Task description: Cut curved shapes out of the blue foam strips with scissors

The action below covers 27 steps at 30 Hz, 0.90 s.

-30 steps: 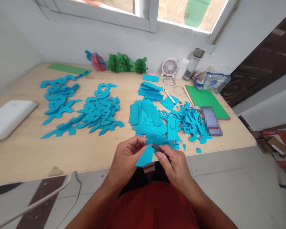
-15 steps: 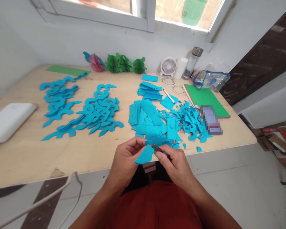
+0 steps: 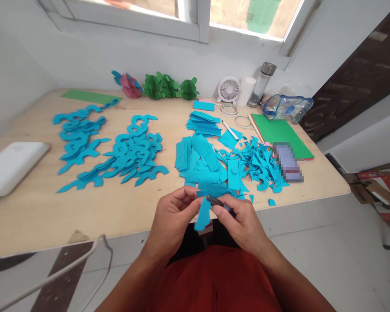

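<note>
Left hand (image 3: 173, 212), grip pinching a bright blue paper piece (image 3: 202, 215), right hand (image 3: 239, 215), grip around small black scissors (image 3: 216, 201), paper between both hands, by the front edge of the pale wooden bench (image 3: 117, 212)

Head-worn view from the person's own head height, facing forward and down over a red garment (image 3: 214, 277) and wooden table (image 3: 117, 212), left hand (image 3: 172, 212) and right hand (image 3: 238, 214) close at lower centre, window frame (image 3: 133, 21) farther off at top
</note>
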Available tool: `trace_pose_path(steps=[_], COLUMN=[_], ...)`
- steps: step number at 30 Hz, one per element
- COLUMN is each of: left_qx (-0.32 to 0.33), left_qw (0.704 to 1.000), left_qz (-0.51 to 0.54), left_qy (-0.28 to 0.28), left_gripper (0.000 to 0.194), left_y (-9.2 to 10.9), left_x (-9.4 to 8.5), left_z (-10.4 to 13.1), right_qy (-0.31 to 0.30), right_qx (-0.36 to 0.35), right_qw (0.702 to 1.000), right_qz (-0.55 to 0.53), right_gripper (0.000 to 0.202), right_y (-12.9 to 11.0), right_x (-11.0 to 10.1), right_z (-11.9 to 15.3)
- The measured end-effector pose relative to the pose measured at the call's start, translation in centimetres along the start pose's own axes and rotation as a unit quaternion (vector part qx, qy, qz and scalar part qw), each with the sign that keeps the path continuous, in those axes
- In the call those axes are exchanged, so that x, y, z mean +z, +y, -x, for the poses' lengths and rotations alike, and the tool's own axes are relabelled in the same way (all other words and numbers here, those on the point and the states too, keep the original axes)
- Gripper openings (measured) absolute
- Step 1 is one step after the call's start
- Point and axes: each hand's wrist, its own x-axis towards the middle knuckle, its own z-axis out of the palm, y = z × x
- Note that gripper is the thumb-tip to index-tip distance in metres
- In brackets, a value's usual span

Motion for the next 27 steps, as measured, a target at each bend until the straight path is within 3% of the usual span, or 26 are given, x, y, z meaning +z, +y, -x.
trace_pose_path(steps=[27], left_qx=[0.023], left_qw=[0.999], left_qz=[0.017], left_qy=[0.024], left_gripper=[0.009], left_y=[-0.43], left_x=[-0.03], left_z=[-0.03], right_qy=[-0.017], right_qx=[-0.007], right_qw=[1.0], right_qz=[0.02], right_gripper=[0.026], right_y=[-0.29], right_x=[-0.16], right_z=[-0.34])
